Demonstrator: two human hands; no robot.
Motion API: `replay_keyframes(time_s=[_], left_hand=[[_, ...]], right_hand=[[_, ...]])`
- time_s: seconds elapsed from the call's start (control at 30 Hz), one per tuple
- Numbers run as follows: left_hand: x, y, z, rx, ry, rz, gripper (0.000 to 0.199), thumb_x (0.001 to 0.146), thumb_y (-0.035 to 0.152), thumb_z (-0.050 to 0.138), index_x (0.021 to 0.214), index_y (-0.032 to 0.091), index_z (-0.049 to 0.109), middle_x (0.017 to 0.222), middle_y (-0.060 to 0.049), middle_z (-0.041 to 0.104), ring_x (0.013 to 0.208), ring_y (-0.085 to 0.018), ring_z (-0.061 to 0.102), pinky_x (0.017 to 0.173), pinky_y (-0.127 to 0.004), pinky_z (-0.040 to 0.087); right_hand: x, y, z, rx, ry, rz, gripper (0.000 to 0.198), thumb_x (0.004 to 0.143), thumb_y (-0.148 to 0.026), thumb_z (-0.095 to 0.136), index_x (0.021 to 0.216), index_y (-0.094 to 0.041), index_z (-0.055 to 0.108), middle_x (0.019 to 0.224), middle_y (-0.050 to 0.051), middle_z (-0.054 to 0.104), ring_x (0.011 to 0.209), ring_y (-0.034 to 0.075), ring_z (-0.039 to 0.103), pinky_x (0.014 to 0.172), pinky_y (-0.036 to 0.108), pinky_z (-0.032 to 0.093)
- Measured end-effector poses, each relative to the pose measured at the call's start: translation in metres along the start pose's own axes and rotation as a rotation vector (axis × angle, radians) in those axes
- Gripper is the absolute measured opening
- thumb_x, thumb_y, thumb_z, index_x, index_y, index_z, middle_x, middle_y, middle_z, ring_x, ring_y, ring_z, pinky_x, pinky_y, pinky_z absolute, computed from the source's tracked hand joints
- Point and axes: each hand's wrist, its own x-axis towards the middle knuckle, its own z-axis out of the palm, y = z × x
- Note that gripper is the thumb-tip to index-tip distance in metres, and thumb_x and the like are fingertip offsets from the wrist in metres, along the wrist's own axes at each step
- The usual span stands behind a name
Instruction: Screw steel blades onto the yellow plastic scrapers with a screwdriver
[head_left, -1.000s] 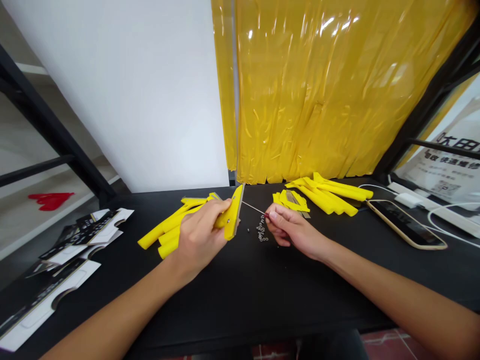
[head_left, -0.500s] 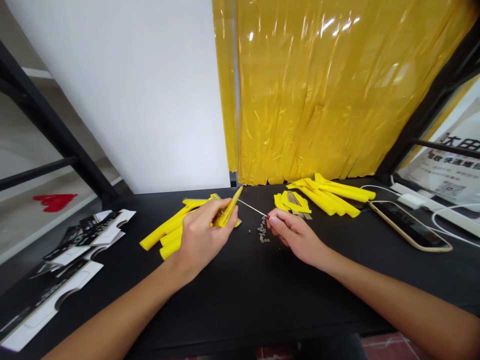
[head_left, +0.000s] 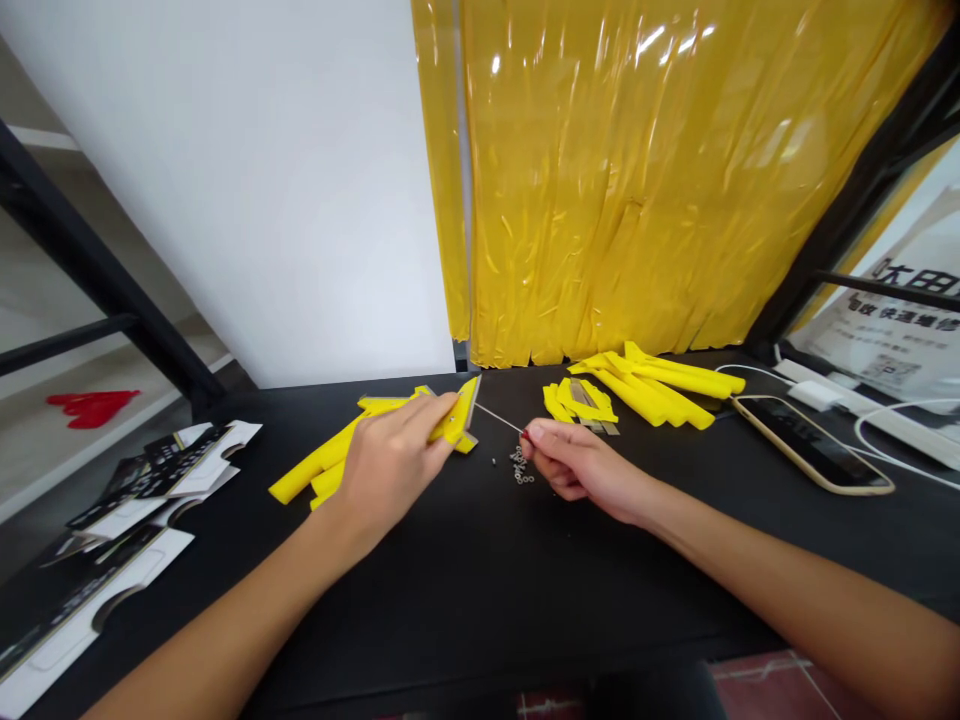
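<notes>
My left hand (head_left: 390,460) is closed on a flat yellow piece (head_left: 459,420) with a grey edge, held above the black table. A thin screwdriver (head_left: 496,415) runs from my right hand (head_left: 581,460) toward that piece. A bit of red shows at my right fingertips, and the fist hides most of the handle. Whether the tip touches the yellow piece I cannot tell. Just below the shaft lies a small pile of metal nuts (head_left: 519,468). Yellow tube-shaped handles (head_left: 311,465) lie partly hidden behind my left hand.
More yellow handles (head_left: 652,385) and flat yellow pieces (head_left: 577,402) lie at the back right. A phone (head_left: 814,440) sits by a white power strip (head_left: 870,415) with cables. Printed cards (head_left: 112,570) are piled at the left. A yellow plastic curtain (head_left: 615,200) hangs behind.
The yellow piece has turned in my left hand, so more of its face shows. Both hands have shifted slightly left in view, along with the whole scene.
</notes>
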Motion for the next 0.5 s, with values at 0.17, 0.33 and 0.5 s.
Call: replay_keyframes(time_s=[0.17, 0.33, 0.5], left_hand=[[0.015, -0.012, -0.001, -0.068, -0.237, -0.380, 0.030, 0.085, 0.043, 0.067, 0.066, 0.020, 0.063, 0.068, -0.003, 0.068, 0.057, -0.018, 0.062, 0.053, -0.031, 0.043], [0.022, -0.039, 0.002, -0.321, -0.397, -0.756, 0.034, 0.076, 0.052, 0.070, 0.069, 0.020, 0.062, 0.060, -0.003, 0.067, 0.049, -0.019, 0.060, 0.048, -0.030, 0.040], [0.021, -0.064, 0.002, -0.288, -0.523, -0.836, 0.039, 0.073, 0.057, 0.069, 0.066, 0.019, 0.068, 0.066, -0.006, 0.071, 0.059, -0.021, 0.064, 0.056, -0.030, 0.041]], right_hand=[[0.009, 0.000, -0.012, -0.269, 0.043, -0.239, 0.031, 0.098, -0.055, 0.047, 0.100, -0.023, 0.048, 0.071, -0.005, 0.046, 0.055, 0.011, 0.038, 0.049, 0.024, 0.035], [0.014, -0.018, -0.059, -0.564, 0.503, -0.394, 0.028, 0.095, -0.052, 0.049, 0.097, -0.024, 0.045, 0.076, -0.003, 0.048, 0.064, 0.015, 0.047, 0.062, 0.029, 0.039], [-0.004, -0.048, -0.123, -1.176, 1.057, -0.364, 0.036, 0.096, -0.045, 0.044, 0.069, -0.022, 0.047, 0.062, 0.001, 0.050, 0.061, 0.018, 0.046, 0.061, 0.031, 0.032]])
